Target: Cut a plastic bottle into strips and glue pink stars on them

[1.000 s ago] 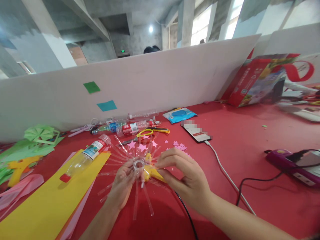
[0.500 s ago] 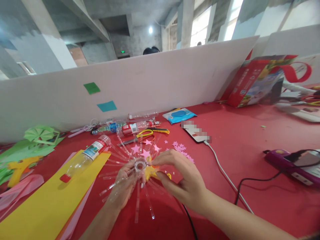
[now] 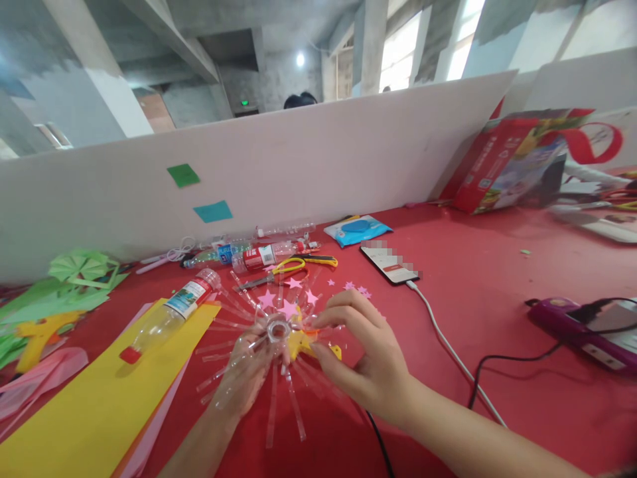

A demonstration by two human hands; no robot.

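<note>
A clear plastic bottle top (image 3: 277, 330), cut into many thin strips that fan outward, sits in my left hand (image 3: 245, 372), whose fingers wrap round it from behind. Pink paper stars (image 3: 288, 310) show at the ends of some upper strips. My right hand (image 3: 365, 352) is at the right side of the strips, thumb and fingers bent and apart; nothing can be made out between them. Behind the strips, between my hands, lies a yellow glue gun (image 3: 301, 345) on the red table (image 3: 478, 265).
Scissors (image 3: 279, 271), plastic bottles (image 3: 259, 256), a wipes pack (image 3: 357, 230) and a phone (image 3: 391, 263) on a white cable lie beyond. Yellow paper (image 3: 99, 392) with a bottle (image 3: 172, 315) is at left; a purple power strip (image 3: 587, 332) at right. A white partition (image 3: 318, 159) stands behind.
My right hand has shifted slightly, its fingers rising and covering more of the small pink stars on the table. The stripped bottle top has turned or tilted slightly in my left hand.
</note>
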